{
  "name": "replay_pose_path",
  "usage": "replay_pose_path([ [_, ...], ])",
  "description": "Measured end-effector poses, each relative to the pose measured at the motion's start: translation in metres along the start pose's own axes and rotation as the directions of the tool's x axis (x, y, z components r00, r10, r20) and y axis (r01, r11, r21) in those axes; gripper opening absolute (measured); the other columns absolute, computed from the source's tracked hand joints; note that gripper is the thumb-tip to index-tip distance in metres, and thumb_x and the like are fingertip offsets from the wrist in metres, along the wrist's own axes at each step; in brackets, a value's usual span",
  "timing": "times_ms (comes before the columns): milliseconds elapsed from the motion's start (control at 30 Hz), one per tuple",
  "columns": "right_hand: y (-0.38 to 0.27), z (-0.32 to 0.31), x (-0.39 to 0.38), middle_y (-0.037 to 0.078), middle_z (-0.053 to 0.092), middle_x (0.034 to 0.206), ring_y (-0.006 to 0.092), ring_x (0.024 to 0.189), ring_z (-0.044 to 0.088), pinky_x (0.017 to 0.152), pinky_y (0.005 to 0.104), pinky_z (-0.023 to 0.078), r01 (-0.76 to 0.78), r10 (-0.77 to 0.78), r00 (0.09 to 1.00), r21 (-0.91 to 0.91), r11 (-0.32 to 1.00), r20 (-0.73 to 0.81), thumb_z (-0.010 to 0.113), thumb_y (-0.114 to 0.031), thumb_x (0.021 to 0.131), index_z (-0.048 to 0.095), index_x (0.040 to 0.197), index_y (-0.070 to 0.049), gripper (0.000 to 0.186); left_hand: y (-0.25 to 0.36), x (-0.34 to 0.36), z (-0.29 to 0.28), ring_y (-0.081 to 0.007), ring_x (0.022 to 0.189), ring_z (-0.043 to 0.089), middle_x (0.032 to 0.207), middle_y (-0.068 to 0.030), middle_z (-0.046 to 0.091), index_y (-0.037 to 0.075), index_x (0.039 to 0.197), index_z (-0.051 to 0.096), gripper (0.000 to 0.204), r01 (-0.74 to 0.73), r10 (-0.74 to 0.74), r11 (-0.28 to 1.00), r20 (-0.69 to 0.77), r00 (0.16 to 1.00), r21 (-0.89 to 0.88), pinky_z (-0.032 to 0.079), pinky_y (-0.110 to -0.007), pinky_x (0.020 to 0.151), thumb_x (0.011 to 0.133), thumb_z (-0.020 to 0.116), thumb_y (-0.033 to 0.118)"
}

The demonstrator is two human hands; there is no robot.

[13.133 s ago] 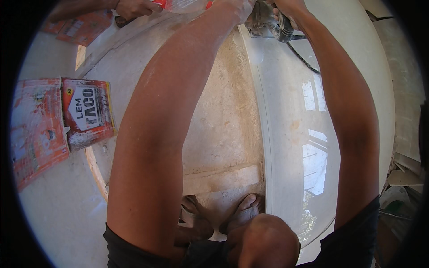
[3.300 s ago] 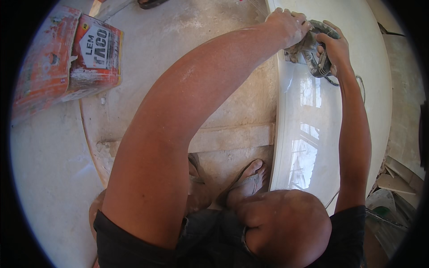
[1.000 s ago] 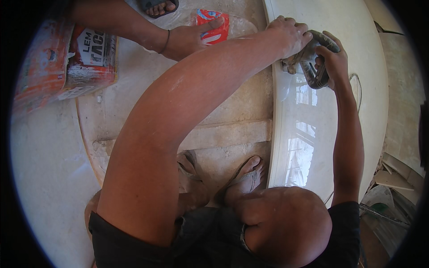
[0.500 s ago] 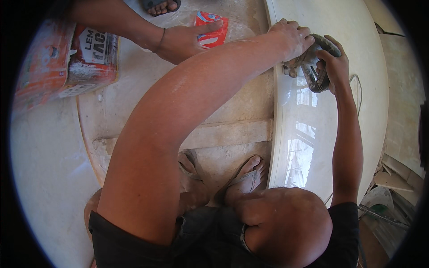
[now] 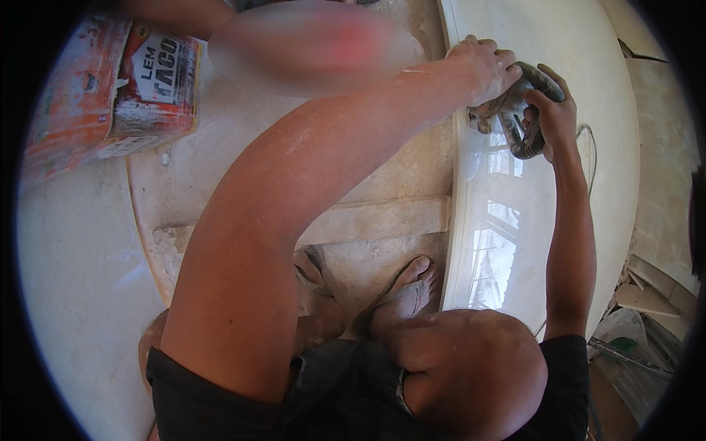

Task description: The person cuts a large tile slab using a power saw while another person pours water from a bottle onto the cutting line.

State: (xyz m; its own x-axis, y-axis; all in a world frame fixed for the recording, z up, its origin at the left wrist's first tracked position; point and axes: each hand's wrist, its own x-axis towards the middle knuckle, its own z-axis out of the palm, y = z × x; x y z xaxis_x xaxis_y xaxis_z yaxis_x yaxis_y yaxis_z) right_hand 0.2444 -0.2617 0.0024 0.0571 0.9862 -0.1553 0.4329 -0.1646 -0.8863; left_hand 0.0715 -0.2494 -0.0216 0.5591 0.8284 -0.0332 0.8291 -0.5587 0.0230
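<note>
Left hand [image 5: 482, 67] high in the head view, right of centre: fingers bent over one end of a dusty corded power tool [image 5: 510, 99], palm side hidden. Looks closed on the casing; firmness of grip cannot be told. Right hand [image 5: 553, 117] wrapped around the tool's dark loop handle, thumb across the near bar, one finger lying up along the outer curve. Tool sits between the two, touching both: left hand on its upper left, right hand on its right. Its lower end is over the left margin of a pale glossy slab [image 5: 540, 220]; whether it bears on the surface, too small to tell. Two-handed hold probably splits the work: right hand steers by the handle, left hand steadies the body. Cord [image 5: 591, 158] trails over the slab behind the right wrist, a placement that seems to leave the tool's front free. Sandalled foot [image 5: 413, 288] planted just beside the slab's left edge, knee bent close by, likely for balance on a long reach. Worn red-orange carton [image 5: 158, 88] at left, well apart from both hands. Another person's forearm [image 5: 180, 15] enters upper left; a blurred patch covers its hand, contents unreadable. Scrap pieces [image 5: 647, 298] lie beyond the slab at right.
</note>
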Motion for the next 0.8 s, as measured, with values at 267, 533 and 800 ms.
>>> replay_pose_path([
  [267, 0.003, -0.001, -0.004, 0.008, 0.066, 0.09, 0.0105, 0.06, 0.056, 0.056, 0.0297, 0.052, 0.006, -0.006, 1.0, 0.016, 1.0, 0.005, 0.068, -0.001, 0.083, 0.057, 0.14, -0.003, 0.058, 0.002, -0.002, -0.001, -0.027, 0.133, 0.053, 0.144, -0.006, 0.051, 0.015, 0.153, 0.044, 0.086, -0.019, 0.019, 1.0, 0.01, 1.0, 0.011, 0.048, -0.041, 0.11, 0.08, 0.084, 0.036],
  [533, 0.003, -0.001, -0.007, 0.007, 0.065, 0.087, 0.0106, 0.06, 0.055, 0.055, 0.0296, 0.051, 0.007, -0.007, 1.0, 0.024, 1.0, -0.001, 0.069, -0.001, 0.084, 0.057, 0.139, -0.002, 0.057, 0.003, -0.004, -0.002, -0.027, 0.131, 0.054, 0.142, -0.0071, 0.052, 0.014, 0.149, 0.047, 0.078, -0.039, 0.039, 0.999, 0.004, 0.999, 0.018, 0.05, -0.041, 0.107, 0.082, 0.081, 0.034],
  [800, 0.006, -0.005, -0.012, 0.007, 0.066, 0.088, 0.0107, 0.06, 0.055, 0.054, 0.0292, 0.05, 0.005, -0.005, 1.0, 0.024, 1.0, 0.005, 0.068, -0.001, 0.084, 0.056, 0.139, -0.002, 0.056, 0.006, -0.009, -0.007, -0.0277, 0.132, 0.054, 0.142, -0.0078, 0.052, 0.012, 0.148, 0.047, 0.077, -0.066, 0.065, 0.998, 0.022, 0.998, 0.005, 0.05, -0.041, 0.107, 0.082, 0.081, 0.031],
])
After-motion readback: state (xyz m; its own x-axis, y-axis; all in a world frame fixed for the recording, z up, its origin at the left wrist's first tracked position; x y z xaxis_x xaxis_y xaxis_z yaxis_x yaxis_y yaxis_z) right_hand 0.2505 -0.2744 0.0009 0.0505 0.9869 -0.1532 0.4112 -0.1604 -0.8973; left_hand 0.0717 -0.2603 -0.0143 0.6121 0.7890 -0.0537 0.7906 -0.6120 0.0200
